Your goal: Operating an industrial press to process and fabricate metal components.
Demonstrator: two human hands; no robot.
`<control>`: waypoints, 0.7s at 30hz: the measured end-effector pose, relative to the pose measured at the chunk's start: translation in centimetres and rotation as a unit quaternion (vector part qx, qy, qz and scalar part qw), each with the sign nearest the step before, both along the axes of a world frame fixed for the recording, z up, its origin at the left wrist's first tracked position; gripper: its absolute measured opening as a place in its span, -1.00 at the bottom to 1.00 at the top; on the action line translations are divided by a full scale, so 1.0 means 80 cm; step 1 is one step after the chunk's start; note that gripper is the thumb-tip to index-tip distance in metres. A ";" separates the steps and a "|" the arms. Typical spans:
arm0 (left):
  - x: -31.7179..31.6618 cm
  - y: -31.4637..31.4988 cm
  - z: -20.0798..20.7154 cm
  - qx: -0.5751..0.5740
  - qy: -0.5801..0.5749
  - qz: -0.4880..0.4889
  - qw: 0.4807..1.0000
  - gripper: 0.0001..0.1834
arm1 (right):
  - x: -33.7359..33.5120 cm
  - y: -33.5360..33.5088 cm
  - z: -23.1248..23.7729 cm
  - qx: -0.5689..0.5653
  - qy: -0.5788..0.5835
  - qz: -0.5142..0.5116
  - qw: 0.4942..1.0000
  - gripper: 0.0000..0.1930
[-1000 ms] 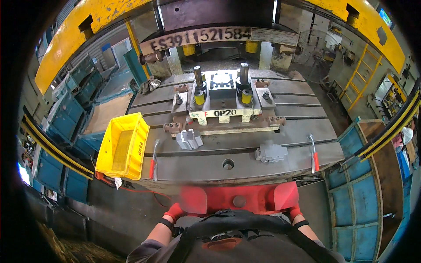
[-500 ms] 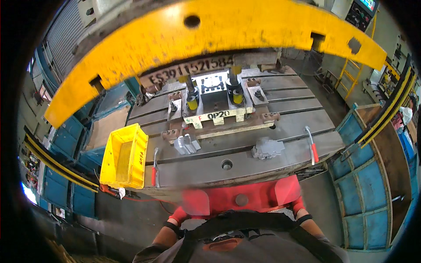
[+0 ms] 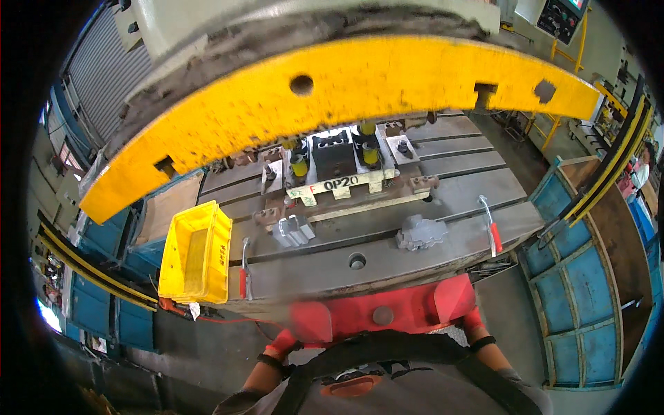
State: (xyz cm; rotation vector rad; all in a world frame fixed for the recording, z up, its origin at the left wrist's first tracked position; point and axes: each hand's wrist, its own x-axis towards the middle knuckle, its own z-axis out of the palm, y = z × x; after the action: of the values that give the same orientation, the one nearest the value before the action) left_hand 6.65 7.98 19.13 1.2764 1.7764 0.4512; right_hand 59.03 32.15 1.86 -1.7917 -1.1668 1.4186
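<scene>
A red control stand (image 3: 382, 319) with two rounded guards and a round knob in its middle stands right in front of me. My left hand (image 3: 282, 342), in a red glove, reaches in at the stand's left end by its left guard (image 3: 311, 322). At the other end, my right hand (image 3: 472, 321), also red-gloved, is beside the right guard (image 3: 454, 300). The fingers of both hands are hidden. Beyond the stand, a die (image 3: 335, 163) with yellow-collared posts sits on the press bed (image 3: 311, 268), under a yellow press ram (image 3: 387, 72).
Stacked grey metal plates lie at the bed's front left (image 3: 293, 231) and front right (image 3: 420, 232). A yellow bin (image 3: 196, 253) stands at the left corner. Red-handled tools lie at left (image 3: 244, 277) and right (image 3: 492, 232). Blue crates (image 3: 568, 297) flank the right side.
The yellow ram has come down and now covers the upper parts of the die and its posts. Both hands stay at the ends of the red stand.
</scene>
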 end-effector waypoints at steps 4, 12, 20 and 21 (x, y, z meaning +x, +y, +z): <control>-0.067 -0.034 -0.042 -0.118 -0.197 0.182 0.956 -0.69 | 0.045 0.004 -0.014 0.072 -0.059 -0.045 0.995 -0.65; -0.101 0.061 0.182 0.065 -0.226 0.293 0.927 -0.67 | -0.023 0.096 0.222 0.268 -0.019 -0.155 0.951 -0.56; -0.061 0.323 0.275 0.293 -0.040 0.039 0.955 -0.69 | -0.183 0.182 0.243 0.164 -0.028 0.021 0.986 -0.38; -0.064 0.355 0.273 0.280 -0.065 0.038 0.957 -0.70 | -0.189 0.189 0.224 0.176 -0.078 0.034 0.981 -0.33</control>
State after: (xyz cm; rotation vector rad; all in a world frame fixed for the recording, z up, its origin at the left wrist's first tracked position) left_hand 1.51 36.38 40.96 1.5165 1.6435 1.1173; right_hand 43.90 47.27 19.82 -1.6447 -1.4697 1.0414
